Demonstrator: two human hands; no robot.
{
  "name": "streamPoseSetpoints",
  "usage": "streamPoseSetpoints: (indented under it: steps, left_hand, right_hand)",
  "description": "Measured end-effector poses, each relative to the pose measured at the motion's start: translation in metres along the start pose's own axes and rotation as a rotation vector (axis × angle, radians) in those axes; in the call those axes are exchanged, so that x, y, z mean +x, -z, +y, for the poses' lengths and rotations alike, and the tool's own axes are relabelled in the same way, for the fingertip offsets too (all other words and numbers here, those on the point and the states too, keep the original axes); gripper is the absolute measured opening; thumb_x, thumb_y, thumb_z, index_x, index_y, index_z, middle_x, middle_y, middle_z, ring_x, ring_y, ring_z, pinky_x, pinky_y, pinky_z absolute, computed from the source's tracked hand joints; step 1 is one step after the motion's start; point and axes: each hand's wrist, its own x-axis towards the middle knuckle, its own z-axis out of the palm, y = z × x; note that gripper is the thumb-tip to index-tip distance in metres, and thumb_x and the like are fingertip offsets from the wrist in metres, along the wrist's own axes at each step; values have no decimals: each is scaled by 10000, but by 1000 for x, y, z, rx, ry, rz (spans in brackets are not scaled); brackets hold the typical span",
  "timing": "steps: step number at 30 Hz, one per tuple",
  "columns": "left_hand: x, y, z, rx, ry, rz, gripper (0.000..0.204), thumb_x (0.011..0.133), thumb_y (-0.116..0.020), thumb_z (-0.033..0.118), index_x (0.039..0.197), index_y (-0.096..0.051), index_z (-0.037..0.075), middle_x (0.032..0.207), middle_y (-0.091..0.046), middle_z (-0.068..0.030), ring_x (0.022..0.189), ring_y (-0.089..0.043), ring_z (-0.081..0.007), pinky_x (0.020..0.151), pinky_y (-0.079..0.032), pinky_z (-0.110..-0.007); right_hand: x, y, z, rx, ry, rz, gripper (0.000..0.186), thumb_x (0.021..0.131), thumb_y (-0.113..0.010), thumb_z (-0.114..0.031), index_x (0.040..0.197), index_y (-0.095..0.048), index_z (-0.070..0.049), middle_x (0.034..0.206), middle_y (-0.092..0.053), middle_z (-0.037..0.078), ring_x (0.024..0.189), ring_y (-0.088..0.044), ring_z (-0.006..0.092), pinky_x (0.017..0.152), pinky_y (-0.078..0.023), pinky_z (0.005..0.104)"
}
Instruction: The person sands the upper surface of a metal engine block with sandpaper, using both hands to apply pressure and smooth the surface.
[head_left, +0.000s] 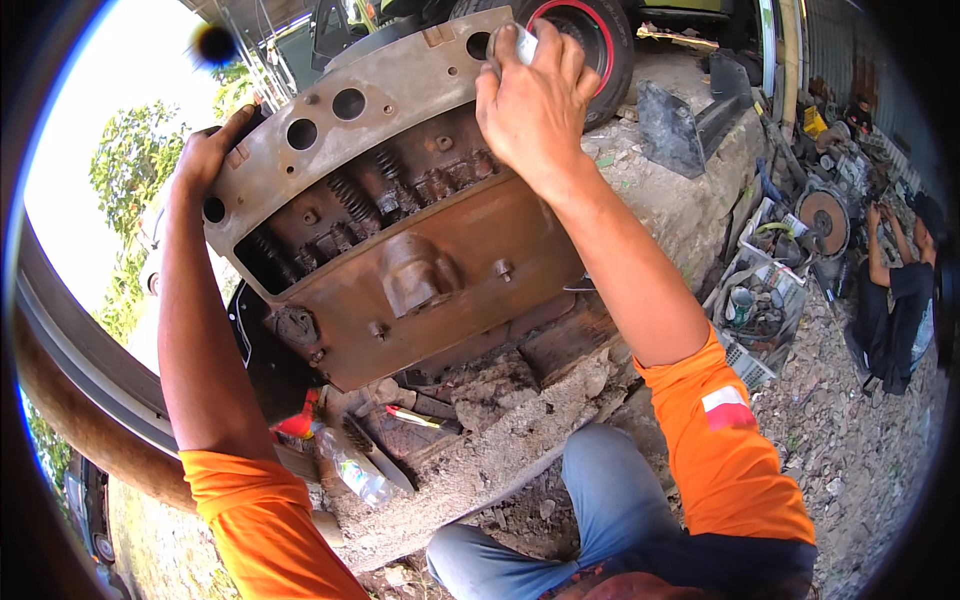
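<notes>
A large rusty engine block (420, 270) tilts toward me, its flat grey upper face (375, 75) pierced by round holes, with coiled springs (355, 195) in the open cavity below. My left hand (208, 150) grips the upper left edge of the block, its fingertips partly against something dark. My right hand (530, 105) is closed on a small pale flat piece (525, 45) at the right end of the upper face.
A wheel (610, 50) stands behind the block. A plastic bottle (360, 475), yellow-handled tool (415, 418) and brush lie on the concrete ledge (480, 470). Crates (755, 345), scrap parts and a metal disc (822, 220) crowd the right, where another person (890, 310) sits.
</notes>
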Motion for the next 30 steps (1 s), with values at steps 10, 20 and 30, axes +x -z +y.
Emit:
streamPoseSetpoints:
  steps: [10,20,30]
  left_hand:
    - [2,-2,-2,29,-21,23,777,875,-641,707,1145,-773,-9,1044,-764,-171,944,-717,-260,941,-519,-372]
    - [6,-4,-4,-54,-24,-5,759,876,-668,683,1137,-772,-22,1036,-764,-170,930,-719,-258,930,-523,-369]
    - [5,0,-3,18,-21,-4,748,872,-642,720,1127,-793,34,1053,-770,-180,979,-723,-273,958,-514,-384]
  right_hand:
    - [3,1,5,-41,14,15,547,885,-664,-313,1330,-646,3,1420,-463,268,1317,-404,428,986,-347,563]
    - [10,-1,9,-8,10,34,549,901,-655,-326,1337,-641,8,1442,-447,287,1334,-392,431,1010,-340,569]
    - [8,-6,0,81,52,15,572,898,-679,-330,1396,-616,-55,1491,-401,289,1356,-362,416,1027,-311,573]
